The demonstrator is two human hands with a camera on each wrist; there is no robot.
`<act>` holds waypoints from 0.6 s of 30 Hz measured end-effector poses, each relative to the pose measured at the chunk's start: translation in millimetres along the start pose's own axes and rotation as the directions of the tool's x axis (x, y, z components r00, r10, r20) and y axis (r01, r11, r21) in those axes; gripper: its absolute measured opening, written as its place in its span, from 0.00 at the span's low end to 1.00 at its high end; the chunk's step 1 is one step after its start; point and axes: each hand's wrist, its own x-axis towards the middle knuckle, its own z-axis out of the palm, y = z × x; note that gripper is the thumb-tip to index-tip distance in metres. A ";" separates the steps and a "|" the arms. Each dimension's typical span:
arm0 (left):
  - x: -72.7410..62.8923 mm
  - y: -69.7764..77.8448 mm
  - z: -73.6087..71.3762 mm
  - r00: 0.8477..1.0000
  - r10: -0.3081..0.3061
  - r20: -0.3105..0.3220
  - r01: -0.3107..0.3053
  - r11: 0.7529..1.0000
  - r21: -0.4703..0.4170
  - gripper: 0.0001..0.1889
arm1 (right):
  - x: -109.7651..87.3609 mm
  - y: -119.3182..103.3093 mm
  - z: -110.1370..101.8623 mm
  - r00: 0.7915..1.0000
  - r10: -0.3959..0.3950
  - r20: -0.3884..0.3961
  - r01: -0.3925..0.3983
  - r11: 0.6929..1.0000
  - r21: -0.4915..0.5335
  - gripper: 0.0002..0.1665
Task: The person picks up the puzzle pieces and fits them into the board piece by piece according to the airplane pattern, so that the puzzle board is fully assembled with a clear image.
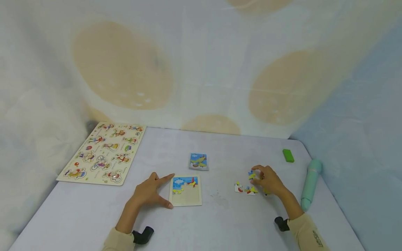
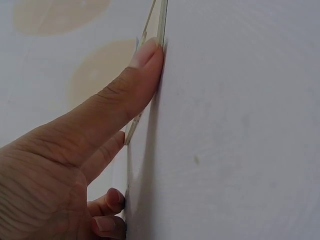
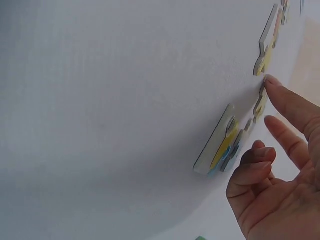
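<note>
A shallow square puzzle tray [image 1: 186,200] lies in the middle of the table, its upper part and left side filled with blue and yellow pieces of a picture. My left hand [image 1: 150,190] steadies its left side, thumb and index finger spread to the two left corners. In the left wrist view, the thumb [image 2: 145,62] presses on the tray's edge. Over on the right, my right hand [image 1: 268,179] has a blue and yellow puzzle piece [image 1: 251,175] between thumb and index finger, close to the table. Loose pieces lie about it, including a white and red piece [image 1: 238,188] and a yellow one [image 1: 252,190].
A small picture of a yellow plane [image 1: 198,161] lies behind the tray. At the back left is a large board with figures [image 1: 110,153]. A green block [image 1: 288,155] and a mint-green cylindrical device [image 1: 311,184] lie near the right edge. Cloth walls [image 1: 216,80] surround the table.
</note>
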 end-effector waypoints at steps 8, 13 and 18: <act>-0.5 1.1 0.1 1.000 0.005 -0.002 -0.005 1.000 0.003 0.58 | 2.5 8.2 0.7 1.000 0.017 0.001 -0.017 1.000 0.000 0.26; -1.1 2.2 -0.8 1.000 0.001 -0.001 -0.001 1.000 0.004 0.58 | 1.5 10.2 2.2 1.000 0.016 -0.016 -0.016 1.000 -0.004 0.25; -2.0 1.9 -1.8 1.000 -0.006 0.000 0.006 1.000 0.008 0.58 | 0.1 9.1 4.2 0.999 0.009 -0.045 -0.011 1.000 -0.028 0.26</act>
